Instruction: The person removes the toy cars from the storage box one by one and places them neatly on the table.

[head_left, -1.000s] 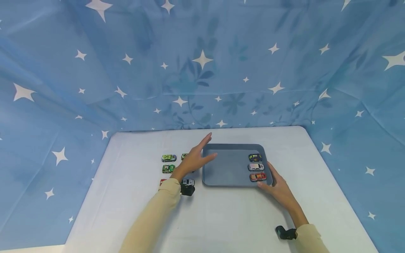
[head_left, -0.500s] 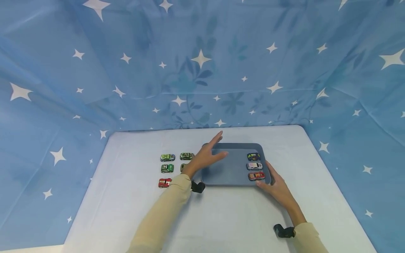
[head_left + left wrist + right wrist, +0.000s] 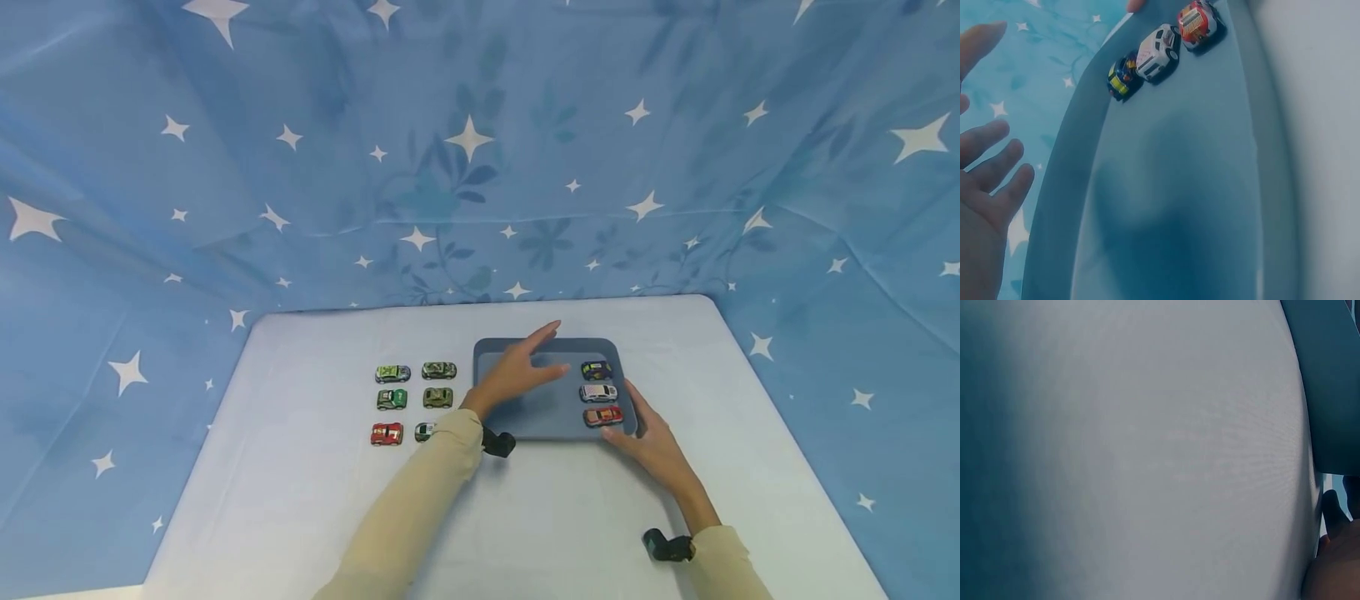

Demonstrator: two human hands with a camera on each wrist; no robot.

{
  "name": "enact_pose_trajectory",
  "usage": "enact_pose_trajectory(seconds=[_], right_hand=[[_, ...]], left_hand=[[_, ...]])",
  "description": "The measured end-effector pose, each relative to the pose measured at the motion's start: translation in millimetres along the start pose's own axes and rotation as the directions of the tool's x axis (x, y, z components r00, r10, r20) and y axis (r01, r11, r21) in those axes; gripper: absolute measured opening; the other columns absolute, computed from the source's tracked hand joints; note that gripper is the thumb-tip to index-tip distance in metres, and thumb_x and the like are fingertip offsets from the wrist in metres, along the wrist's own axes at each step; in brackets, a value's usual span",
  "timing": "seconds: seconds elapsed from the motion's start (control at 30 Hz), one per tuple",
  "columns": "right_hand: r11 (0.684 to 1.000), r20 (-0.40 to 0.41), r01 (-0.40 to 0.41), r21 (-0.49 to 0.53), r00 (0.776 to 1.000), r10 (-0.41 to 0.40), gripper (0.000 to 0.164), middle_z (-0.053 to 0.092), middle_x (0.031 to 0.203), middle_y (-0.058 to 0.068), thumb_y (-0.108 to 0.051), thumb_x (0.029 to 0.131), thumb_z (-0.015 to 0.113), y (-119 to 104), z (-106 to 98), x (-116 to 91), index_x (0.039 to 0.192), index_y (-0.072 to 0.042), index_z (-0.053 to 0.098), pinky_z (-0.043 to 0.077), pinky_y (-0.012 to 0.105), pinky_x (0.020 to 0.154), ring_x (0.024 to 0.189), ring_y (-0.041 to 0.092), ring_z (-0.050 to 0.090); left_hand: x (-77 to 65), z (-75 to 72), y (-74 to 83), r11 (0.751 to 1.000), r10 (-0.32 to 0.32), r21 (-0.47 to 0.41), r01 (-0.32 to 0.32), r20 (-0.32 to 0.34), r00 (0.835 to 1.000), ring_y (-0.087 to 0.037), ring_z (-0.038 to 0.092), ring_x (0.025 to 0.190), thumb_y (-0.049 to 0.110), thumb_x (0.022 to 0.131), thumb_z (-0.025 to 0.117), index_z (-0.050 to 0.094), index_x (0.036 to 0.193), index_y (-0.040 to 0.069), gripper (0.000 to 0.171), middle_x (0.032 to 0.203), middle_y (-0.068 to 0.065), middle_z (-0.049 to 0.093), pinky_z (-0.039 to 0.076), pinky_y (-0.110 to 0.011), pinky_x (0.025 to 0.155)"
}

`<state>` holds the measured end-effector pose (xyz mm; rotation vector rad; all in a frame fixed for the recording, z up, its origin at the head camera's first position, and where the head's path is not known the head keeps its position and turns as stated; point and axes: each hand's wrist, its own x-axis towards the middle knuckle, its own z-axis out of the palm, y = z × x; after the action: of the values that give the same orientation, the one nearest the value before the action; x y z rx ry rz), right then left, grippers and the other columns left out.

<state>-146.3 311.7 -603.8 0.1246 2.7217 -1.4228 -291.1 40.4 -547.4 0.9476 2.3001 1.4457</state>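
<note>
My left hand point(image 3: 516, 375) hovers over the grey tray point(image 3: 547, 438) with its fingers extended and nothing in it; the left wrist view shows those fingers point(image 3: 991, 169) spread beside the tray's far wall. At the tray's front right corner, my right hand point(image 3: 654, 446) holds the rim, thumb at the front edge and fingers along the right side. Three toy cars form a column at the right end inside: a dark blue and yellow car point(image 3: 597, 370), a white car point(image 3: 597, 392) and a red car point(image 3: 602, 416). In the right wrist view the right hand point(image 3: 1338, 556) is mostly cut off.
Left of the tray, several toy cars stand in rows on the white table point(image 3: 300, 467): a lime car point(image 3: 393, 373), a camouflage car point(image 3: 438, 370), a green car point(image 3: 392, 399), an olive car point(image 3: 438, 397), a red sports car point(image 3: 387, 433) and a partly hidden white car point(image 3: 424, 432).
My left hand has moved right, from the tray's left edge to over its middle, uncovering cars at the left. The right hand stays at the tray's corner. The head view has shifted slightly.
</note>
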Motion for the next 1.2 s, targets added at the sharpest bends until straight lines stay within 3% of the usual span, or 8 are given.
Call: enact_pose_trajectory(seconds=[0.37,0.77,0.87,1.0,1.2], right_hand=[[1.000,0.002,-0.010,-0.002,1.000,0.010,0.105,0.020,0.175,0.023,-0.041,0.096,0.079,1.9,0.4,1.4,0.175,-0.017,0.013,0.015,0.082,0.117,0.157,0.055,0.015],[1.000,0.007,-0.015,-0.011,1.000,0.015,0.105,0.019,0.175,0.023,-0.044,0.096,0.078,1.7,1.0,2.5,0.175,-0.017,0.014,0.014,0.081,0.118,0.158,0.055,0.014],[1.000,0.006,-0.013,-0.015,1.000,0.013,0.105,0.020,0.175,0.022,-0.045,0.096,0.078,2.5,1.8,2.7,0.175,-0.018,0.015,0.014,0.080,0.118,0.158,0.054,0.015],[1.000,0.006,-0.015,-0.018,1.000,0.015,0.105,0.021,0.175,0.022,-0.045,0.095,0.078,3.1,2.1,3.1,0.174,-0.017,0.016,0.015,0.079,0.119,0.158,0.053,0.015],[0.999,0.008,-0.032,-0.021,0.999,0.032,0.106,0.021,0.175,0.023,-0.046,0.095,0.079,3.3,0.5,2.7,0.174,-0.017,0.016,0.015,0.079,0.120,0.158,0.053,0.015]], left_hand=[[21.7,15.5,2.6,0.999,0.038,0.021,-0.038,0.007,0.999,-0.016,0.047,0.149,0.039,0.103,0.075,0.048,0.164,0.021,0.069,0.162,0.001,0.051,0.041,-0.040,0.120],[38.3,30.1,9.0,0.998,-0.012,0.058,0.010,0.046,0.999,-0.022,0.059,0.136,0.039,0.103,0.075,0.057,0.158,0.023,0.060,0.160,0.002,0.054,0.050,-0.040,0.109],[42.0,35.5,6.7,0.999,-0.012,0.053,0.009,0.067,0.998,-0.021,0.058,0.137,0.039,0.103,0.076,0.058,0.158,0.021,0.060,0.159,0.001,0.055,0.049,-0.040,0.111],[45.5,40.8,4.9,0.999,-0.024,0.049,0.020,0.092,0.996,-0.016,0.048,0.148,0.040,0.103,0.075,0.057,0.159,0.022,0.061,0.160,0.002,0.053,0.043,-0.039,0.119],[47.9,45.4,4.0,0.997,-0.060,0.059,0.055,0.090,0.994,-0.018,0.047,0.149,0.038,0.104,0.074,0.056,0.159,0.021,0.060,0.161,0.000,0.053,0.042,-0.041,0.120]])
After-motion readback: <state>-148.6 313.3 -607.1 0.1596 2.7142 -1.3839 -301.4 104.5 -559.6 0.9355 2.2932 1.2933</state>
